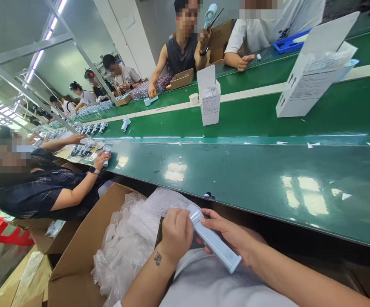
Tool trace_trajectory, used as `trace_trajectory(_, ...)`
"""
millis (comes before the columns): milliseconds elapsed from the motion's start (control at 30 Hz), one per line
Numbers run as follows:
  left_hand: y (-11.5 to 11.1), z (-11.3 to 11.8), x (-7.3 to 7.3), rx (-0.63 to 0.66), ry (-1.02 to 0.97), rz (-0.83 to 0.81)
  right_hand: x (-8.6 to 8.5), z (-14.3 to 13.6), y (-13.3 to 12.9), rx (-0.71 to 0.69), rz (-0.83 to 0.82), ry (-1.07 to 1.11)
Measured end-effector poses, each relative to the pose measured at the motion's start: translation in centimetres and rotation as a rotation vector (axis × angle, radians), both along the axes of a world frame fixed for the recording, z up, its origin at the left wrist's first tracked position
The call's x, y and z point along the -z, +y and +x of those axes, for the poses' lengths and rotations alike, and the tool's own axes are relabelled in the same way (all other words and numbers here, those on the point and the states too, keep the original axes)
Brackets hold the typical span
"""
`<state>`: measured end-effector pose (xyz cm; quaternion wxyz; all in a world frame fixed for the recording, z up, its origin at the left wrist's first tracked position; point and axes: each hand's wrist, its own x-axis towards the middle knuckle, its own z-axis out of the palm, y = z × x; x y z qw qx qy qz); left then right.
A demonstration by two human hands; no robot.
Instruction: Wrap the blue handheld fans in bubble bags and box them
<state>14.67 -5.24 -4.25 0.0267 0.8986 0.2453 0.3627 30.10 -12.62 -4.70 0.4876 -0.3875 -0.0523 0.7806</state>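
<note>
Holding device (218,245) over lap (204,285) in right grip (215,228), near desk (236,170). Left grip (177,230) curling at device's top end; can't tell if pinching. Bubble wrap (124,238) filling carton (71,264) on left, white box (210,108) standing on belt (249,117).

A glossy, pale blue, plastic-looking device with a long, straight-sided handle (217,244) is held in the lower centre of the frame; it slants down toward the lower right, its lipped end outermost; its upper-left end is partly hidden.
</note>
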Motion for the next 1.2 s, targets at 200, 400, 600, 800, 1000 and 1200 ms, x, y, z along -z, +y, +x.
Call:
trace_trajectory(200, -0.7, -1.2, 1.0, 0.383, 0.161, 0.188, 0.1, 1.2, -0.8, 0.081, -0.054, -0.01)
trace_trajectory(400, -1.6, -0.5, 2.5, 0.088, 0.033, -0.066, 0.0, 0.7, -0.2, 0.167, -0.165, 0.076)
trace_trajectory(600, -2.7, 0.1, 0.9, 0.087, 0.007, -0.636, 2.4, 1.3, -2.5, 0.025, -0.172, -0.331)
trace_trajectory(800, -2.9, 0.1, -0.8, 0.097, 0.344, -1.264, 0.9, 5.1, -6.9, -0.403, 0.171, -0.932)
trace_trajectory(1000, -1.7, 2.4, -1.9, 0.109, 0.016, -1.389, -3.4, 7.5, -7.7, -0.249, 0.299, -1.144)
trace_trajectory(1200, -1.4, 5.8, -3.4, 0.481, -0.167, -1.026, -6.0, 5.6, -6.9, 0.088, 0.386, -0.817)
